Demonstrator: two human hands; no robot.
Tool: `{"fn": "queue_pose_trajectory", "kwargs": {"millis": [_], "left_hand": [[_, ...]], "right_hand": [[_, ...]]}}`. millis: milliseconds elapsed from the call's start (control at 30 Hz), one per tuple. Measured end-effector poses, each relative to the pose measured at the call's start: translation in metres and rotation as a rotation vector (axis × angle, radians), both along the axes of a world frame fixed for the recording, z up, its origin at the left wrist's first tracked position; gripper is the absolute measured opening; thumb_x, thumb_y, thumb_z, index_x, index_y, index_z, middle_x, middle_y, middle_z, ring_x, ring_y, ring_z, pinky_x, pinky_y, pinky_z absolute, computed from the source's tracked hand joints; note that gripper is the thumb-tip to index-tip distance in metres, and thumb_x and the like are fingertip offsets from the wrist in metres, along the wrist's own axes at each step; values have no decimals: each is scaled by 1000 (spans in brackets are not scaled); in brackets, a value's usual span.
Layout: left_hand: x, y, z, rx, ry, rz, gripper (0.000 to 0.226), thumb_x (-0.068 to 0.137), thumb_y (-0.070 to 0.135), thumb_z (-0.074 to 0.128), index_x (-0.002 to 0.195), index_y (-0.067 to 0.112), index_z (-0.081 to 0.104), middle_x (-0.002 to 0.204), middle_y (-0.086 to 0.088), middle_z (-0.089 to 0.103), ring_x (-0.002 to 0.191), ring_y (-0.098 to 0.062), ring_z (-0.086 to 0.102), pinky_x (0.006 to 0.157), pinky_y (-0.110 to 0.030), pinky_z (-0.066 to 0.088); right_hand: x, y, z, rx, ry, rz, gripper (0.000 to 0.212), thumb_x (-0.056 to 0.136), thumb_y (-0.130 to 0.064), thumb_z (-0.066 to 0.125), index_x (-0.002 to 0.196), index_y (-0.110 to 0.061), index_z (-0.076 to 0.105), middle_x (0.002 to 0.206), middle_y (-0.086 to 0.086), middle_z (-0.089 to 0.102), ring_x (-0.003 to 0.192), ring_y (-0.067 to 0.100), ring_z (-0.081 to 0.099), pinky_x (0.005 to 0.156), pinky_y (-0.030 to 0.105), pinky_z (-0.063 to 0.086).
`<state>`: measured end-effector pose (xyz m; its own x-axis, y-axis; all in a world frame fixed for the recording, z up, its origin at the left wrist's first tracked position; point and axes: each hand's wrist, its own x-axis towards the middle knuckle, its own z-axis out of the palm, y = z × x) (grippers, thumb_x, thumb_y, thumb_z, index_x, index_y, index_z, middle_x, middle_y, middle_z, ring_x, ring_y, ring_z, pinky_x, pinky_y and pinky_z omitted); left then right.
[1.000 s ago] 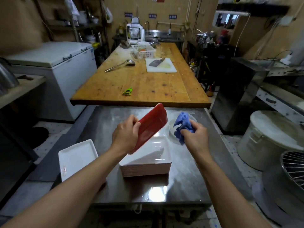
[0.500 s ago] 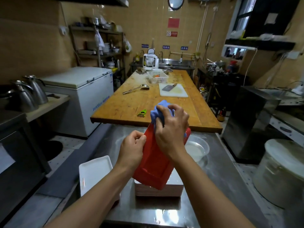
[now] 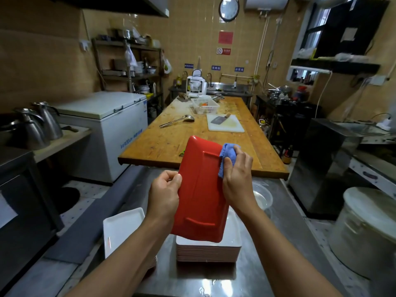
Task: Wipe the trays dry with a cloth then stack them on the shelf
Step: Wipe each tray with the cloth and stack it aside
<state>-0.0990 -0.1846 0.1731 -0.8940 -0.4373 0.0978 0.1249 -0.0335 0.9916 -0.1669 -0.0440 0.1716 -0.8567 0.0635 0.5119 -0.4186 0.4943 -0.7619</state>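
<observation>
A red tray (image 3: 201,189) stands almost upright in front of me with its ribbed underside towards me. My left hand (image 3: 165,194) grips its left edge. My right hand (image 3: 236,179) holds a bunched blue cloth (image 3: 227,154) against the tray's upper right edge. Below the tray a stack of white trays (image 3: 209,250) sits on the steel table (image 3: 252,273). A single white tray (image 3: 122,228) lies at the table's left, partly under my left forearm.
A clear bowl (image 3: 262,195) sits on the steel table to the right. Beyond is a long wooden table (image 3: 162,144) with a ladle, a cutting board with a cleaver and a white basket. A chest freezer (image 3: 111,121) is left, a large lidded pot (image 3: 368,230) right.
The tray has turned more upright and its far end has risen. My right hand with the cloth has slid from the tray's top end to its upper right edge. The view has tilted up.
</observation>
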Motion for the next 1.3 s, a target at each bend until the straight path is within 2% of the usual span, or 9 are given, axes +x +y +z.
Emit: {"fn": "queue_pose_trajectory", "kwargs": {"millis": [367,467,533,633,733,867,1000,1133,1300], "left_hand": [[-45,-1,10,370,32,151,25,95,13,50,70,16,54,70,-2,61,66,-16,59,64,-33,51],[-50,2,9,422,24,156,23,95,14,52,72,17,55,72,-1,63,66,-15,62,63,-32,51],[-51,5,7,427,26,124,21,96,17,50,76,17,56,77,-4,65,72,-19,64,69,-39,54],[-52,4,4,313,-4,54,20,99,20,44,81,16,53,83,-6,63,80,-23,62,76,-42,54],[-47,-8,4,112,-110,-117,12,98,20,45,90,16,53,89,-9,61,80,-22,60,76,-39,51],[-46,-40,23,-220,-115,-101,65,84,41,64,137,18,34,129,-5,51,111,-21,53,90,-36,44],[-49,-60,66,-531,-77,-339,90,61,45,76,139,19,38,131,-6,52,115,-24,55,94,-44,48],[-48,-68,79,-423,-193,-727,70,56,35,87,116,16,57,93,-4,74,83,-24,71,63,-29,57],[-44,-70,59,-163,-102,-727,92,32,40,94,113,16,61,102,-13,71,89,-32,70,64,-35,57]], "right_hand": [[34,-9,-28,-89,-141,75,51,96,-26,49,143,-24,29,128,-1,41,108,3,41,86,20,34],[35,2,-24,-332,-224,113,42,88,-20,62,124,-31,44,112,1,59,94,16,62,68,35,53],[29,14,-16,-605,-359,210,41,82,-9,68,115,-27,50,89,7,67,64,22,63,47,31,47],[19,25,-12,-858,-474,325,44,78,6,66,110,-21,54,66,5,69,55,24,57,54,32,44],[11,34,-13,-943,-512,352,41,79,13,59,108,-15,56,75,6,71,62,21,66,55,31,55],[8,55,-9,-869,-567,472,45,72,13,59,113,-6,55,88,12,69,68,23,69,57,32,58],[7,71,4,-679,-670,634,57,65,7,62,121,-5,55,106,21,65,80,33,65,65,39,59],[6,75,21,-607,-697,744,58,59,8,74,113,-7,61,98,18,69,75,29,69,63,37,60],[2,71,35,-484,-568,614,50,68,2,69,115,-11,60,107,18,65,79,27,68,64,35,59]]}}
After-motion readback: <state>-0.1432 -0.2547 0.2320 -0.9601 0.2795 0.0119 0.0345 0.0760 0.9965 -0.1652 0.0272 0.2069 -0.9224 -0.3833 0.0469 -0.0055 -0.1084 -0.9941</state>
